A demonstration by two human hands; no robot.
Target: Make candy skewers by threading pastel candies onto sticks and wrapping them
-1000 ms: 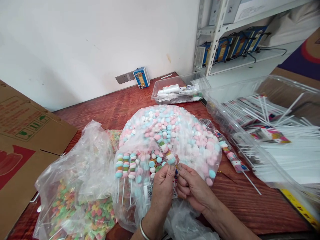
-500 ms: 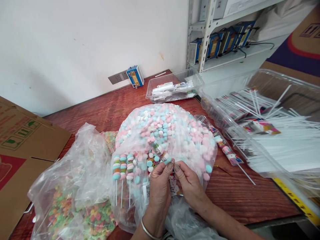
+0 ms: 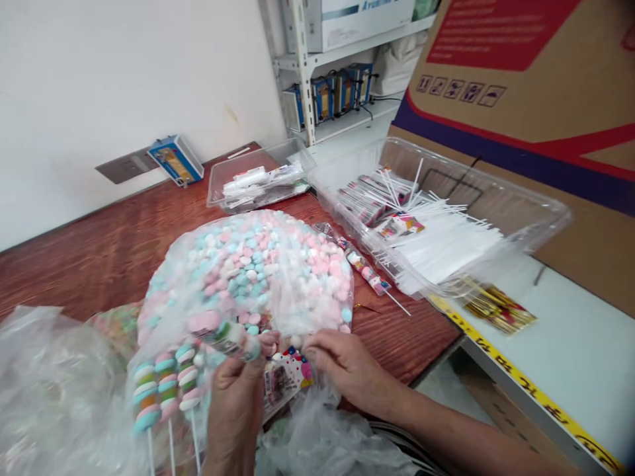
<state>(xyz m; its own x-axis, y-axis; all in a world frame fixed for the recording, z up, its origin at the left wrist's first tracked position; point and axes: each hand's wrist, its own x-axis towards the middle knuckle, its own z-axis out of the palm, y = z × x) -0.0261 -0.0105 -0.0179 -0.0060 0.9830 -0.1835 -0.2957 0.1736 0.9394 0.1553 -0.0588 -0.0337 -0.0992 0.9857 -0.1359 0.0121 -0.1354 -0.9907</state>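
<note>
In my left hand point(image 3: 235, 403) is a marshmallow skewer point(image 3: 225, 336) in a clear printed wrapper, tilted up to the left and blurred. My right hand point(image 3: 342, 367) is apart from it on the right, thumb and fingers drawn together; whether anything is between them is hidden. Beneath the hands lie printed wrappers point(image 3: 297, 367) and a big clear bag of pink, blue and white marshmallows point(image 3: 248, 261). Several unwrapped marshmallow skewers point(image 3: 166, 387) rest on the bag's left part. One wrapped skewer point(image 3: 368, 272) lies to the bag's right.
A clear tray point(image 3: 526, 218) of white sticks stands at right, with a smaller clear tray point(image 3: 213, 188) behind. Gold twist ties point(image 3: 501, 307) lie near the yellow edge tape point(image 3: 516, 377). A plastic bag point(image 3: 54, 390) lies left; a large carton point(image 3: 520, 86) stands back right.
My hands have moved apart, the left keeping the skewer and the right shifting away to its right. The head view has turned right, showing the twist ties and more of the carton.
</note>
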